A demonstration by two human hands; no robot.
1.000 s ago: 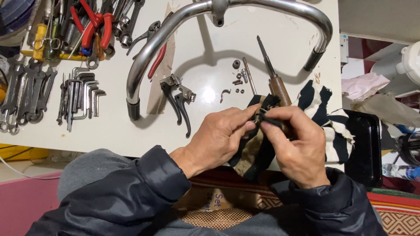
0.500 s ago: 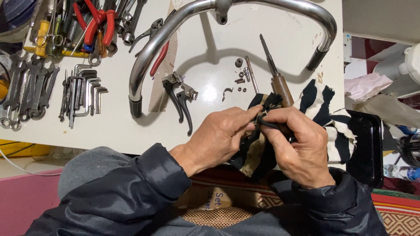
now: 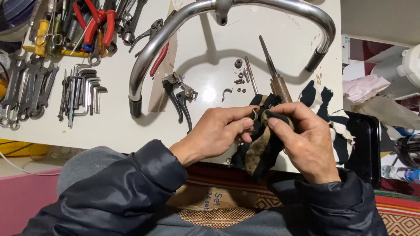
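My left hand [image 3: 218, 133] pinches a small curved metal part [image 3: 254, 114] between thumb and fingers at the table's front edge. My right hand [image 3: 306, 140] grips a dirty black and tan rag [image 3: 259, 146] and presses it against that part. The rag hangs down below both hands. Just beyond my hands lie a screwdriver with a brown handle [image 3: 276, 76], a few small bolts and nuts [image 3: 240, 78], and a pair of black brake levers [image 3: 179, 98].
A chrome bicycle handlebar [image 3: 175, 26] arches across the white table [image 3: 113, 126]. Hex keys [image 3: 85, 91], wrenches [image 3: 26, 89] and red-handled pliers [image 3: 98, 19] lie at the left. A black and white cloth [image 3: 332, 109] lies on a black tray [image 3: 363, 148] at the right.
The view has shifted slightly. My hands stay at the table edge, working the rag against the small part with small finger movements.
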